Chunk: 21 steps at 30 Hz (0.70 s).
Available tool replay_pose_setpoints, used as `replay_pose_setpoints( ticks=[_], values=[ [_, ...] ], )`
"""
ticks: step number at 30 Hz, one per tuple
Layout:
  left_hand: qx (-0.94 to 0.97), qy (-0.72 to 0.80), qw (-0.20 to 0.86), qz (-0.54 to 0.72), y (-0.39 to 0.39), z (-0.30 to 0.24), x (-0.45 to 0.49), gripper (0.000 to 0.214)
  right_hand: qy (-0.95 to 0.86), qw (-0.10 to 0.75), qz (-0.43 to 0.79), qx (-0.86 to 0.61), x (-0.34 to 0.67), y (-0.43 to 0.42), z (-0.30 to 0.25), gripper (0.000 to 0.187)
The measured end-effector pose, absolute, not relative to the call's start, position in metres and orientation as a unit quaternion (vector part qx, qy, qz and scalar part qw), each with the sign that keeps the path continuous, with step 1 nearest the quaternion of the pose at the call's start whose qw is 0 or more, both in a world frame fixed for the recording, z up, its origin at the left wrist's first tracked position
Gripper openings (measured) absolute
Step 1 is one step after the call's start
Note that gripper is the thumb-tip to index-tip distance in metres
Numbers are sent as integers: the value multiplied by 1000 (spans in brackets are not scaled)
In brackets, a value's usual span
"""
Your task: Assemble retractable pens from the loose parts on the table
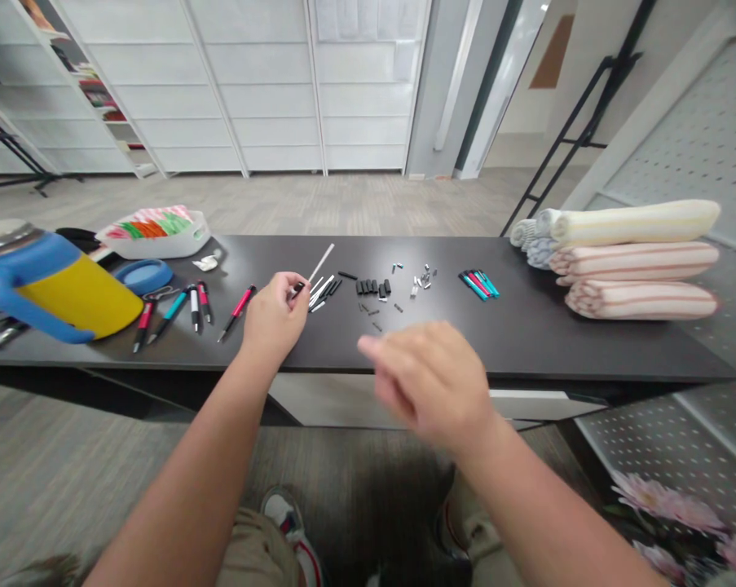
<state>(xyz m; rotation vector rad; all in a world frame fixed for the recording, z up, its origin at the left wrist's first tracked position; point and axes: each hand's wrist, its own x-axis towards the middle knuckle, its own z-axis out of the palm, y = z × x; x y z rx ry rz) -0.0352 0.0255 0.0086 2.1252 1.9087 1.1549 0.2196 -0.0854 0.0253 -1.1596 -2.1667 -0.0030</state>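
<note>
My left hand (277, 319) is closed in a pinch on a slim pen refill (322, 262), whose white tube slants up to the right with a dark end at my fingers. Just right of that hand lie several white and black pen refills (323, 290). My right hand (432, 383) hangs in front of the table's near edge, slightly blurred, its fingers curled together; whatever they may hold is hidden. Beyond it are several black rubber grips (372, 287), small springs (373, 312), silvery pen tips (426, 279) and a group of teal and pink pen barrels (480, 284).
On the dark table (526, 342), assembled pens (175, 315) lie left, beside a blue tape roll (143, 275), scissors (160, 293) and a yellow-blue jug (55, 285). A white basket (190, 236) stands behind. Rolled towels (642, 262) are stacked right. Pink flowers (667, 505) are below right.
</note>
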Motion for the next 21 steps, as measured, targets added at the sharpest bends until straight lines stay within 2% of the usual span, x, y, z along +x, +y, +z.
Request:
replay_pose_setpoints(
  ticks=[2, 5, 8, 16, 21],
  values=[
    [752, 581, 24, 311, 24, 5, -30, 20, -768, 358, -52, -528, 239, -50, 21, 34],
    [809, 539, 15, 232, 24, 1, -24, 19, -702, 314, -53, -637, 264, -3, 8, 37],
    [820, 532, 10, 209, 24, 1, -20, 18, -682, 266, -22, -681, 277, 22, -6, 38],
    [816, 542, 27, 200, 23, 7, -17, 20, -674, 235, 15, -700, 274, 34, -12, 33],
    [817, 544, 27, 190, 23, 8, -16, 19, -688, 309, -37, -655, 265, 26, -6, 33]
  ],
)
